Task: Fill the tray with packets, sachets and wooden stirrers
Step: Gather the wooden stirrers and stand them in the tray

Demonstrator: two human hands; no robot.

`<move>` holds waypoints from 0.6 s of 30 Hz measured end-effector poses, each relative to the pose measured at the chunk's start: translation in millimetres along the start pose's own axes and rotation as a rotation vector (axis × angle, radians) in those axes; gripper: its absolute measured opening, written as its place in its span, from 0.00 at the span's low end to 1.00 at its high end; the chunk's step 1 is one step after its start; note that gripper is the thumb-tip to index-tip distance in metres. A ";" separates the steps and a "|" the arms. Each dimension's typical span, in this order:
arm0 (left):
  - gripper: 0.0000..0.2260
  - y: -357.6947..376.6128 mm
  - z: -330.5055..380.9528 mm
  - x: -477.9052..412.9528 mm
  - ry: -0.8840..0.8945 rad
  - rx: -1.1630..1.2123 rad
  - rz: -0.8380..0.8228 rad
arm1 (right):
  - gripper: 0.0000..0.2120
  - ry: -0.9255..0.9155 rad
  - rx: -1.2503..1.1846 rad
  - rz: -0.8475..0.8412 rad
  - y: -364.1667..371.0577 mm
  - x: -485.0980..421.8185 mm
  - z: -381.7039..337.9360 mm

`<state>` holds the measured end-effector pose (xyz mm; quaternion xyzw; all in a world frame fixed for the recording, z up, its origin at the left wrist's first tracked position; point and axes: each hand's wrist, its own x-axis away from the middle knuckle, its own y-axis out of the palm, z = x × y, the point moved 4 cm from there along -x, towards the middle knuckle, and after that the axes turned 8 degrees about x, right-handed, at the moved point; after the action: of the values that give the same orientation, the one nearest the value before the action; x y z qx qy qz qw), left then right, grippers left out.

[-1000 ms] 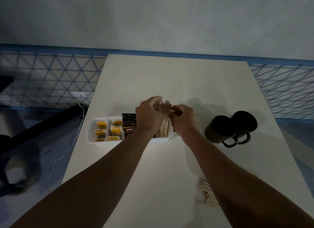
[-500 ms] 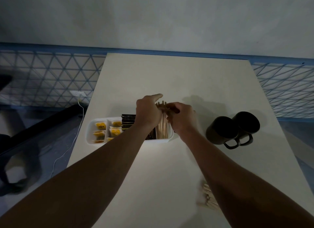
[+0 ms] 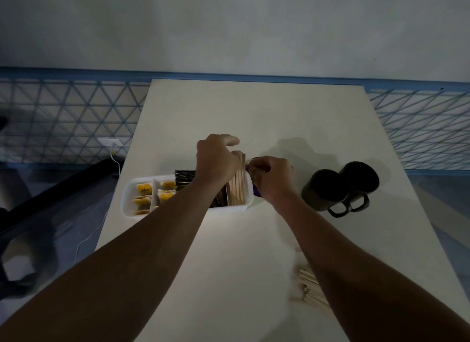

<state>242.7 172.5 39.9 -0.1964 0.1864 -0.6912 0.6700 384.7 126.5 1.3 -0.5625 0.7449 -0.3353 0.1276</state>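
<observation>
The wooden stirrers [image 3: 237, 186] are stood in the right-end compartment of the tray [image 3: 128, 206]. Their long axis runs away from the person, with the far tips raised. The left hand [image 3: 216, 161] is laid against the bundle's left side, the thumb stretched out past the far tips. Its fingers are curled down out of sight, so it cannot be told whether they are clamped. The right hand [image 3: 273, 178] is held just outside the tray's right wall, its fingers pinched together on a purple packet [image 3: 256, 192] (only slivers of it are shown). The bundle is thus flanked by both hands, and the left is judged the nearer. Spare stirrers [image 3: 309, 288] are left on the bench [image 3: 254, 117] beside the right forearm.
</observation>
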 end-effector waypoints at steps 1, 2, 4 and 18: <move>0.12 0.2 2.9 2.1 0.017 0.009 -0.004 | 0.07 -0.001 0.006 -0.001 -2.3 1.7 2.5; 0.11 1.3 6.9 5.4 0.043 0.015 -0.016 | 0.07 0.002 0.007 -0.007 -4.6 3.9 5.9; 0.09 6.1 15.3 14.6 0.099 0.030 -0.046 | 0.06 0.012 0.009 -0.016 -10.1 9.7 15.6; 0.05 96.0 18.7 97.3 0.102 0.082 -0.366 | 0.06 0.097 0.194 -0.150 -68.4 76.4 108.6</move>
<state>331.9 72.2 7.9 -0.1644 0.1532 -0.8177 0.5300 472.2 7.5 -21.1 -0.5849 0.6701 -0.4409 0.1199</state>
